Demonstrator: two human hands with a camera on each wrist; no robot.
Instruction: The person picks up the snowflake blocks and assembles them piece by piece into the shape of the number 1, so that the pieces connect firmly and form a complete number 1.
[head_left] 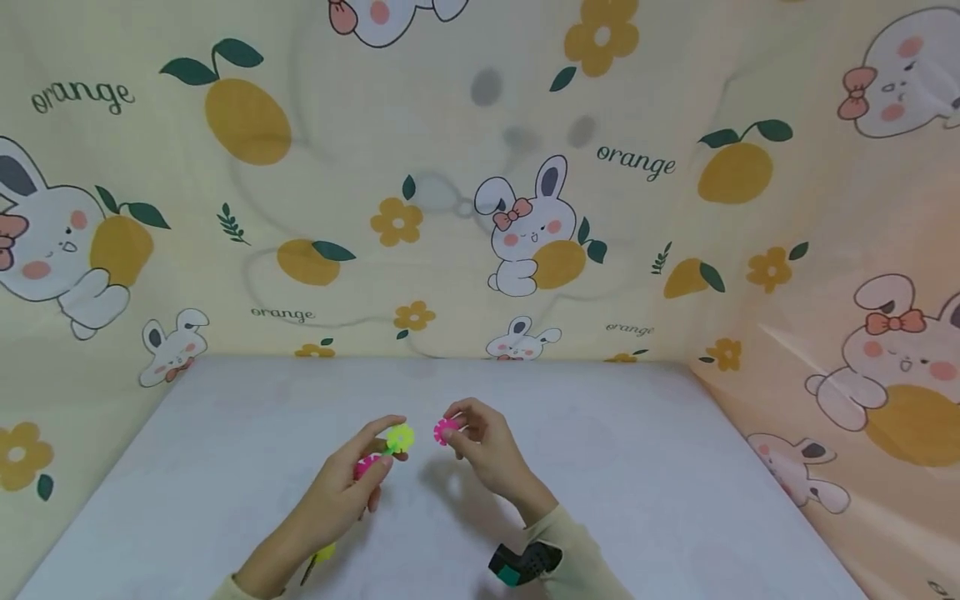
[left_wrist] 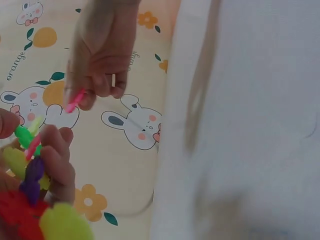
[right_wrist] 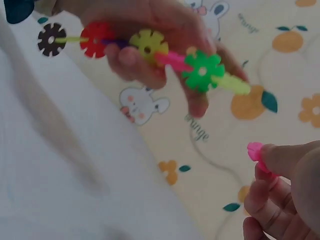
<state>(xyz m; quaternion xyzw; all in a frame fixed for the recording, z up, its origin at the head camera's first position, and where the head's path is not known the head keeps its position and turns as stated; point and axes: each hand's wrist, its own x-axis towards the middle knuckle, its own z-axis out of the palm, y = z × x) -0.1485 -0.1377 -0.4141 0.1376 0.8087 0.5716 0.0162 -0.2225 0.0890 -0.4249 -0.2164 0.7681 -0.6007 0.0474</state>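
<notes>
My left hand (head_left: pixel 339 493) grips a chain of interlocking snowflake discs. In the right wrist view the chain runs from a dark disc (right_wrist: pixel 51 40) through a red disc (right_wrist: pixel 92 40), a purple one and a yellow disc (right_wrist: pixel 146 44). Beyond these come a pink disc (right_wrist: pixel 172 61), a green disc (right_wrist: pixel 202 71) and a light yellow disc (right_wrist: pixel 232 84) at the tip. My right hand (head_left: pixel 492 454) pinches a loose pink snowflake disc (head_left: pixel 445 431) between thumb and fingers. That disc is apart from the chain, a short way right of the yellow end disc (head_left: pixel 401 438).
Both hands are above a white table (head_left: pixel 637 467). A cloth backdrop (head_left: pixel 450 250) with rabbits, oranges and flowers stands behind it and along the sides. A dark strap (head_left: pixel 525 563) is on the right sleeve. Soft shadows of the hands fall on the table.
</notes>
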